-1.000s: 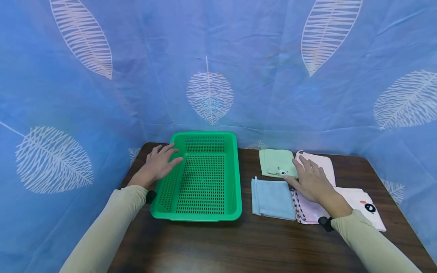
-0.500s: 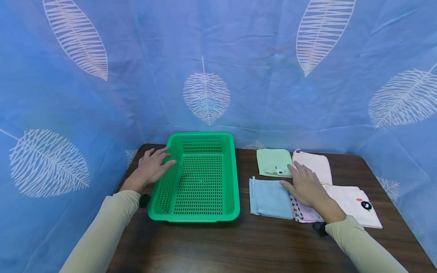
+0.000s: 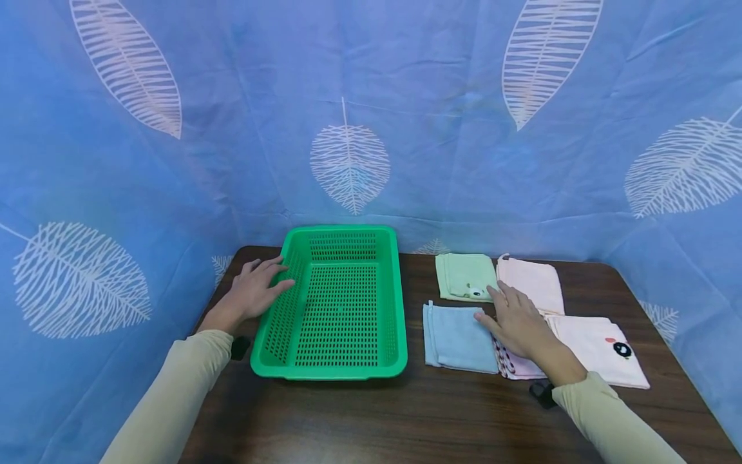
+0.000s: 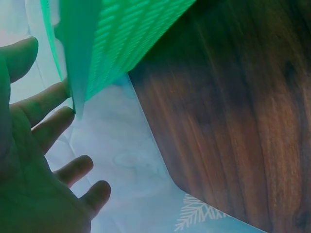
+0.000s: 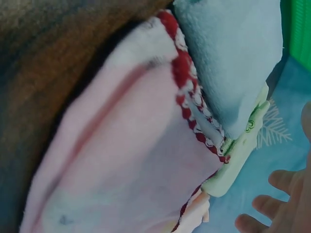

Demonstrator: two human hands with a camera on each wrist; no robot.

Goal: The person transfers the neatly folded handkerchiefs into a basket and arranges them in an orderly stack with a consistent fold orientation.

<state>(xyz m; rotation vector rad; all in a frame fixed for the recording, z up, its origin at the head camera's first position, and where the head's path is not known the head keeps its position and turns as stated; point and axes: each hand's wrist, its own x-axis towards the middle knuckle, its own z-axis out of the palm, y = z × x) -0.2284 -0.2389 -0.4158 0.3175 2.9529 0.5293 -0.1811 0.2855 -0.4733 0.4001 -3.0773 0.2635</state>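
Note:
A green perforated plastic basket point(image 3: 339, 316) stands on the table, its inside bare. My left hand point(image 3: 250, 293), fingers spread, is at the basket's left rim; in the left wrist view two fingertips point(image 4: 62, 121) meet or overlap that rim. Over the folded towels my right hand point(image 3: 522, 325) hovers with relaxed fingers and holds nothing. Beneath it lies a pink towel with a red-and-white edge point(image 5: 131, 131), partly hidden in the head view. Around it lie a light blue towel point(image 3: 460, 338), a green towel point(image 3: 466, 274), a pale pink towel point(image 3: 533, 280) and a white towel with an embroidered eye point(image 3: 599, 348).
The dark wooden table point(image 3: 371, 419) has rounded back corners. Right behind it hangs a blue curtain point(image 3: 440, 161) with white leaf prints, which also runs along both sides.
My left hand has shifted left and slightly down, from over the basket's inside to its rim. The right hand has moved slightly left. The view has turned a little; basket and towels stay put.

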